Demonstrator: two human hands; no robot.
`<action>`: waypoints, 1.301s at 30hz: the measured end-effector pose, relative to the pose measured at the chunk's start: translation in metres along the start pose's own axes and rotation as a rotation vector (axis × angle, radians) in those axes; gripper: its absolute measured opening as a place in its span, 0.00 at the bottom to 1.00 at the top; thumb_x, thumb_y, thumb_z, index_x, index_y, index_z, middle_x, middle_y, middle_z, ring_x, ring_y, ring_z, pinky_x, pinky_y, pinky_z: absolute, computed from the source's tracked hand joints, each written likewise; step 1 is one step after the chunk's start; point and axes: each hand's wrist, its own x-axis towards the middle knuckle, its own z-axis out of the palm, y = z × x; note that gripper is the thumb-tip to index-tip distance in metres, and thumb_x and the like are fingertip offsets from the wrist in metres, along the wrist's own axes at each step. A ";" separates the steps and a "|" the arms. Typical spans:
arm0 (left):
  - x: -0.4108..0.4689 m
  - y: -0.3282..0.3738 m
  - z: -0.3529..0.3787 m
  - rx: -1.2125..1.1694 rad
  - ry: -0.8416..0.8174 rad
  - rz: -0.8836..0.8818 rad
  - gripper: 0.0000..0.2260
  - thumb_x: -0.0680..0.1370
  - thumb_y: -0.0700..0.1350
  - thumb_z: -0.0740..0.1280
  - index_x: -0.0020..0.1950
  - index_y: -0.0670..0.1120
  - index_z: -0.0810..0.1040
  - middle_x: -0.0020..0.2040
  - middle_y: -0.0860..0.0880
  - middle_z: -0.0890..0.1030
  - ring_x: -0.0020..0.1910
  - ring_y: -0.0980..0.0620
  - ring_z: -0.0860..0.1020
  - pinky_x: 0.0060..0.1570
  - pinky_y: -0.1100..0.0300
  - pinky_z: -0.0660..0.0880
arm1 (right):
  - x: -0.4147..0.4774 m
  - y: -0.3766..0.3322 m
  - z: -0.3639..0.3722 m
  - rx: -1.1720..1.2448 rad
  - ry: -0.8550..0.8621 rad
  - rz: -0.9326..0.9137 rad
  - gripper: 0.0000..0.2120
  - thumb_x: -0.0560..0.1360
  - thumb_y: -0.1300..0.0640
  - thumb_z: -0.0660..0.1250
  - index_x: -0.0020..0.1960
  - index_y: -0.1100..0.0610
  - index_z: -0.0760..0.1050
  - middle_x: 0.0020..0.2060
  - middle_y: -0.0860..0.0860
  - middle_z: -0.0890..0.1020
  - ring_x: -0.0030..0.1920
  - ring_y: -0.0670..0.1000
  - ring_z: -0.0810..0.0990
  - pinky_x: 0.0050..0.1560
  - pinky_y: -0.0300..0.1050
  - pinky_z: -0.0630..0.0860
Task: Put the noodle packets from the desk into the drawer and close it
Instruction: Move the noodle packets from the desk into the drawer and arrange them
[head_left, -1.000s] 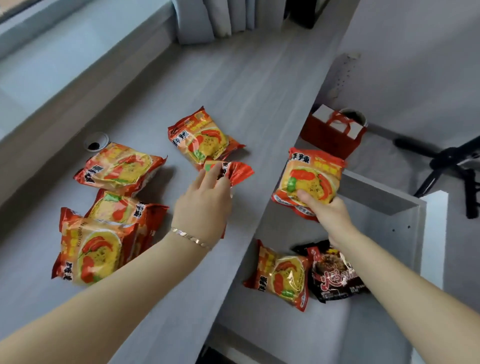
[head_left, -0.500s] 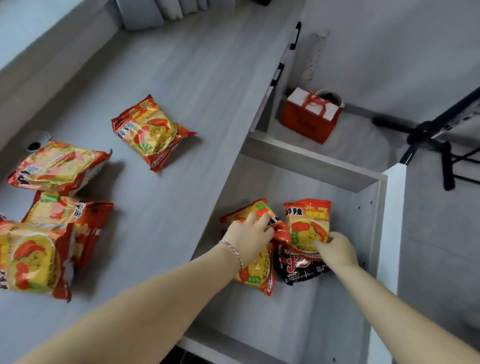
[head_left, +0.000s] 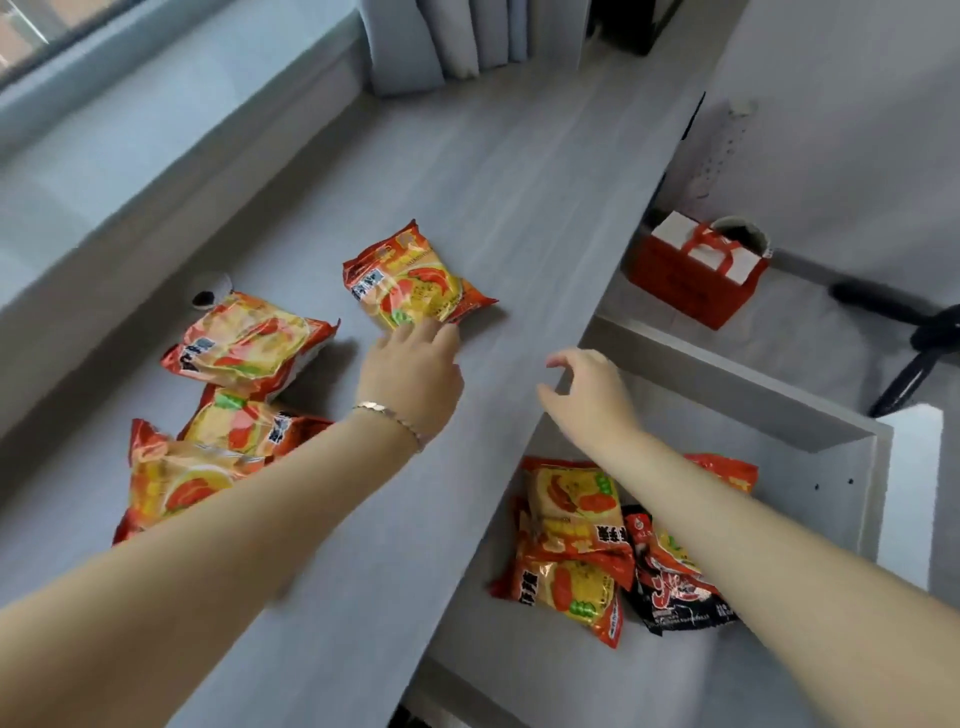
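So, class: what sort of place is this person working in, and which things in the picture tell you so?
Probably a home or dorm room, at a built-in grey desk running beside a window sill. Clues: curtain folds at the desk's far end, an open drawer holding noodle packets, and a red gift bag on the floor.

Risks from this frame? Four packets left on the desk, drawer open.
1. The left hand only touches the near edge of the lone packet with its fingers; a glossy wrapper pinched there may slip.
2. The three packets at the left overlap, so lifting one could drag another.
3. Packets in the drawer lie piled near the desk side; more added there might catch on closing. Depth is hard to judge.
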 end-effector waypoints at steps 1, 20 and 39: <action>0.004 -0.018 -0.004 0.049 0.006 -0.080 0.15 0.79 0.46 0.59 0.66 0.45 0.68 0.65 0.44 0.72 0.64 0.43 0.70 0.59 0.50 0.69 | 0.009 -0.016 0.008 -0.037 -0.011 -0.046 0.19 0.75 0.55 0.64 0.64 0.57 0.70 0.65 0.55 0.71 0.68 0.55 0.66 0.66 0.48 0.66; 0.021 -0.117 0.000 0.350 -0.376 -0.256 0.15 0.80 0.39 0.59 0.65 0.47 0.73 0.58 0.47 0.79 0.58 0.46 0.78 0.49 0.58 0.72 | 0.045 -0.076 0.066 -0.176 0.056 -0.081 0.46 0.61 0.44 0.72 0.72 0.52 0.55 0.62 0.59 0.68 0.64 0.61 0.68 0.67 0.53 0.63; -0.066 0.143 0.041 0.149 -0.314 0.634 0.21 0.77 0.35 0.62 0.69 0.43 0.63 0.62 0.40 0.71 0.59 0.39 0.73 0.42 0.52 0.73 | -0.094 0.163 -0.019 -0.165 0.077 0.534 0.33 0.72 0.42 0.65 0.71 0.53 0.61 0.71 0.64 0.60 0.71 0.64 0.59 0.71 0.58 0.56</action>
